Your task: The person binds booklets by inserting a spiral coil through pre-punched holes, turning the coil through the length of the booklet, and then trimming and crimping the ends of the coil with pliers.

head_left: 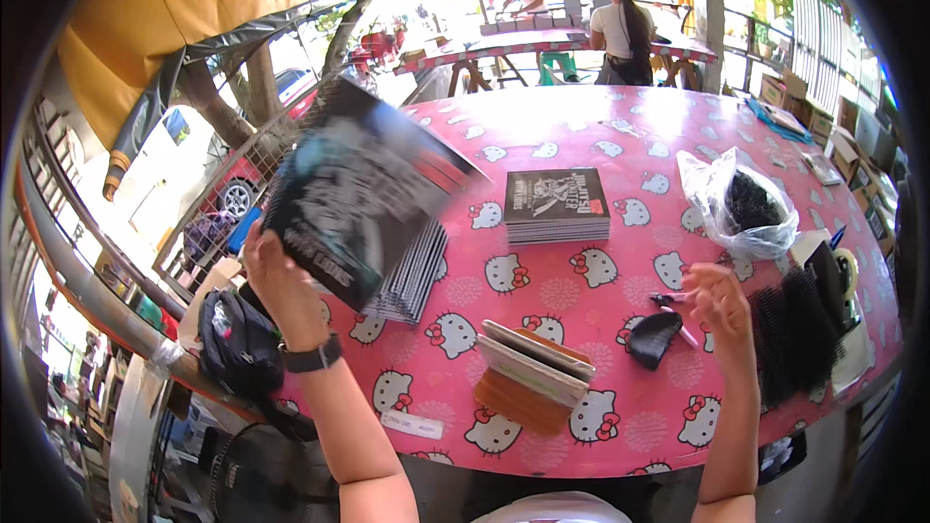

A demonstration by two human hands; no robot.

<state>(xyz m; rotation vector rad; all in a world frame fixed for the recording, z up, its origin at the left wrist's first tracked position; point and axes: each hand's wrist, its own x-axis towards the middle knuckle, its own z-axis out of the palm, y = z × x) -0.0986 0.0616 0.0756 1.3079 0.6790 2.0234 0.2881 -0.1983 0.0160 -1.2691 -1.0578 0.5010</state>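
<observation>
My left hand (281,281), with a dark watch on its wrist, grips a black-covered notebook (354,194) by its lower left edge. The notebook is tilted in the air and partly blurred. Under it a stack of spiral-bound notebooks (415,276) shows its edges. A second, neat stack of black-covered notebooks (557,205) lies at the table's middle. My right hand (719,305) hovers with loosely bent fingers apart, nothing visible in it. Close by it are a pink-handled tool (686,329) and a black cloth-like piece (653,340). A wooden stand (528,383) is nearer me.
Black plastic binding coils (799,334) lie at the right, beside a tape roll (848,273). Behind them sits a clear plastic bag (717,203) with black contents. A black bag (237,344) is at the left edge. Two people (620,29) are at a far table.
</observation>
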